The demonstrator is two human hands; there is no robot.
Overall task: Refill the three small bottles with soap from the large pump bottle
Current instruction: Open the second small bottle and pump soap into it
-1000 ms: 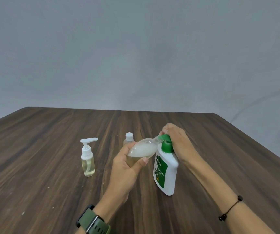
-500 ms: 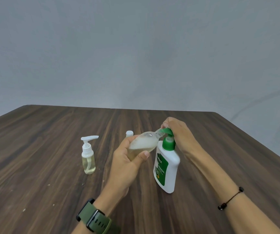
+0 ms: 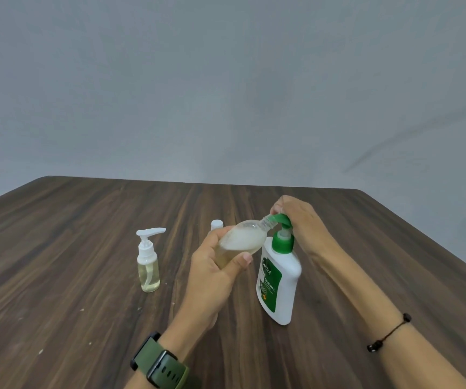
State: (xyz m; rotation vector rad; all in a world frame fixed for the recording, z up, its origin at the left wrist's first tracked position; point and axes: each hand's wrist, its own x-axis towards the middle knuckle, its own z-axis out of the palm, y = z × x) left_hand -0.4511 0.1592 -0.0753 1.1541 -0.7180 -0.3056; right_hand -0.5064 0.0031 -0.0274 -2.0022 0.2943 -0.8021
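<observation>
Green watch strap (image 3: 160,363) on my left wrist is nearest, near side of the large pump bottle (image 3: 279,279), with a black cord bracelet (image 3: 389,334) on my right wrist, also nearer than it. That pump bottle, white with a green label, stands upright on the wooden table (image 3: 72,248) and is my landmark. Just left of it my left hand (image 3: 215,273) wraps around a clear small bottle (image 3: 241,242), fingers and thumb curled on its body, tilted so its open neck sits under the pump spout. It looks partly full, pale liquid below and foam above. Right over the pump bottle, my right hand (image 3: 296,217) curls over the green pump head (image 3: 281,220). Change from a second ago: the pump head sat low against the collar, now it is up with the stem showing, so one stroke is over and the pump is reset. I judge more strokes are needed for this bottle. Further left of the pump bottle stands a small pump-top bottle (image 3: 147,262), yellowish liquid filling its lower half, untouched. Beyond my left hand, behind and left of the pump bottle, a white cap (image 3: 216,223) of a third small bottle peeks out; its fill level is hidden.
</observation>
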